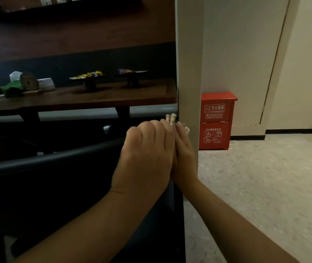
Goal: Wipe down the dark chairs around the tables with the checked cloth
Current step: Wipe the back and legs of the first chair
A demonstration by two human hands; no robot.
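Both hands meet at the frame's centre, pressed side by side over the checked cloth point(172, 118), of which only a pale crumpled tuft shows, poking out at 12 o'clock above the knuckles. The left hand point(147, 158) is curled with its fingers point(151, 128) clenched over the bundle, and the right hand point(184, 154) lies against it at 3 o'clock, its fingers wrapped round the same cloth. The check pattern is too blurred to make out.

The dark chair point(52, 158) sits at 9 o'clock from the hands, its curved top rail running left from just beside the left wrist; the rest of it sinks into shadow. Beyond it, at 11 o'clock, the counter point(94, 97) carries two footed dishes of wrapped sweets point(86, 75) and some green and white things. A cream pillar point(189, 54) stands just behind the hands, with a red fire-extinguisher box point(216, 120) at 2 o'clock.

My judgement: the cloth is being bunched or refolded, not wiping yet. Held so tightly wadded, it could meet the rail with only a small patch and leave streaks, and in that dark corner missed spots on the chair would be hard to see
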